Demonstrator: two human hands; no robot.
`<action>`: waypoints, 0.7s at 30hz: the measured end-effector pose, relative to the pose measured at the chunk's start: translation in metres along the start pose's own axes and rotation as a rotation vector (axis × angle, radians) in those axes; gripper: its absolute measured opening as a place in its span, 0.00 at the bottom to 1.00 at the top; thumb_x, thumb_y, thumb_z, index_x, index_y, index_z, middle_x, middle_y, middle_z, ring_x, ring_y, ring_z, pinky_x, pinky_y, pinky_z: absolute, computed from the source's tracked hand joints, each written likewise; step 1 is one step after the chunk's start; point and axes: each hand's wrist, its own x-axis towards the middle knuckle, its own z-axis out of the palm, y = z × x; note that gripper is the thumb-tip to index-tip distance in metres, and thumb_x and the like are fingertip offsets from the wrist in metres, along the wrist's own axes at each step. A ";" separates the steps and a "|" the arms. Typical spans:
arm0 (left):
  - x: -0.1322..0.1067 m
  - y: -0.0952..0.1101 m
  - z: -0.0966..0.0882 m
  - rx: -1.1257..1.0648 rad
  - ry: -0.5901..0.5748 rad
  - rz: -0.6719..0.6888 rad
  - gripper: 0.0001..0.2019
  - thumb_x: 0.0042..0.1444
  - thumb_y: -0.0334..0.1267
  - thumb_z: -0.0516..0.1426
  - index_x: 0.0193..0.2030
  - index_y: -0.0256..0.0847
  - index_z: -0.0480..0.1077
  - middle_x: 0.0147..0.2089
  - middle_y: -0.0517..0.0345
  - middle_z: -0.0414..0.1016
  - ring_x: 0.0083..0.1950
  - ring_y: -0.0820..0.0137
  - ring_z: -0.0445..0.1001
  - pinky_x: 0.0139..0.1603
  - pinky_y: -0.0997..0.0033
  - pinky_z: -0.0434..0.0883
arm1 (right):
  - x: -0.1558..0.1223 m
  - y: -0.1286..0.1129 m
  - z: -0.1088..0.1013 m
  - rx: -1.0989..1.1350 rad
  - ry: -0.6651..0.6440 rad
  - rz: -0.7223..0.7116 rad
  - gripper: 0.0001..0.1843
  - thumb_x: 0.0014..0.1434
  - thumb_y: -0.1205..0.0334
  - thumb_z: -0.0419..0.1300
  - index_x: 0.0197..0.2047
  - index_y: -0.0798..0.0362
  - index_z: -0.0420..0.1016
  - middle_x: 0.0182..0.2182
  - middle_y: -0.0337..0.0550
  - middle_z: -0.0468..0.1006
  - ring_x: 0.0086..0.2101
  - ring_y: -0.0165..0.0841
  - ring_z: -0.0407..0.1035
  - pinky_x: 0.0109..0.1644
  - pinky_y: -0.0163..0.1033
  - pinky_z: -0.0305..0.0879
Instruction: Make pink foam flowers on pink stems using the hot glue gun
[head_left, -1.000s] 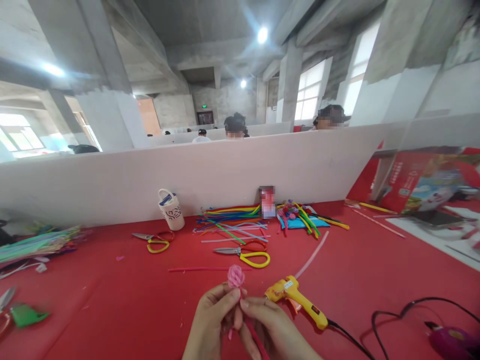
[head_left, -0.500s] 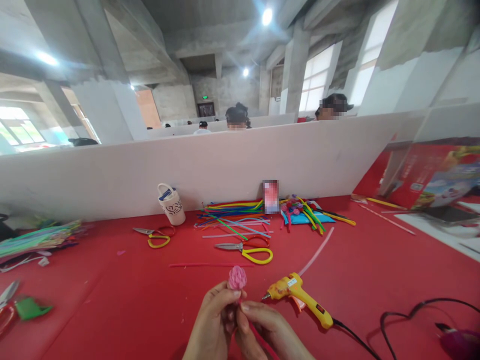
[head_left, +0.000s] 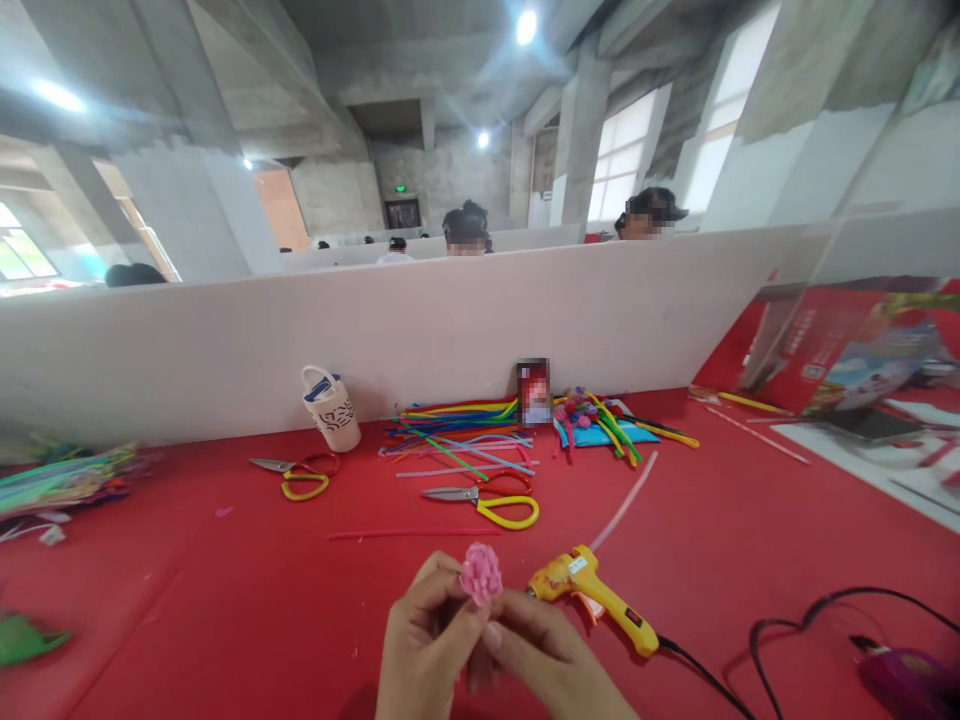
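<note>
A small pink pipe-cleaner flower stands up between my two hands near the bottom middle of the view. My left hand is closed, pinching the flower just under its head. My right hand is closed on the stem below and to the right. Both hands hover just above the red table. A yellow glue gun lies on the table right beside my right hand, its black cord running off to the right.
Yellow-handled scissors and a second pair lie farther back. A pile of coloured pipe cleaners, a small white cup and a pink stick sit before the white partition. People sit beyond it.
The flower has tilted slightly right and my hands have closed in tighter around its base. The view has shifted a little to the right.
</note>
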 end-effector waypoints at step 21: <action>-0.026 0.009 -0.005 0.372 -0.128 0.313 0.09 0.45 0.42 0.63 0.17 0.44 0.77 0.21 0.57 0.61 0.22 0.70 0.61 0.23 0.71 0.58 | -0.008 0.001 -0.015 -0.252 -0.193 -0.223 0.21 0.55 0.46 0.57 0.21 0.55 0.71 0.22 0.36 0.63 0.25 0.28 0.57 0.31 0.33 0.56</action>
